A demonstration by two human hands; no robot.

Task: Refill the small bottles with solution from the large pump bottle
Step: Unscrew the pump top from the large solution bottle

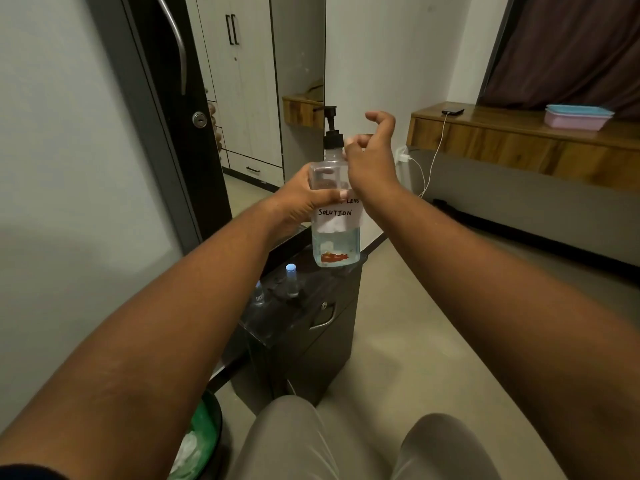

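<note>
Left hand (304, 199) fingers are wrapped tight round the upper body of the large pump bottle (335, 216), thumb pressed on the front just above the handwritten label, so the bottle hangs upright in mid-air over the far end of the dark cabinet's tabletop (311, 289). Grip sits high, prob. to keep the neck steady while the other hand works the top. Right hand (372, 157) is loose & half-curled, holding nothing; fingers (375, 116) arc toward the black pump head (330, 128), just beside the collar. Whether any fingertip touches the collar can't be told, the hand hides that side. Judged from the pose, it's set either to press the pump or twist the collar off.

Bottle is roughly a third full of clear liquid, w/ a red mark low on its far side.

Below it on the tabletop, two small bottles: one (291, 280) w/ a pale blue cap, upright near the middle, another (259, 295) clear, nearer the left edge, hard to see. Both look capped, so refilling likely hasn't begun; caps need to come off first.

A green-lined bin (204, 434) sits on the floor at the cabinet's near left corner.
</note>
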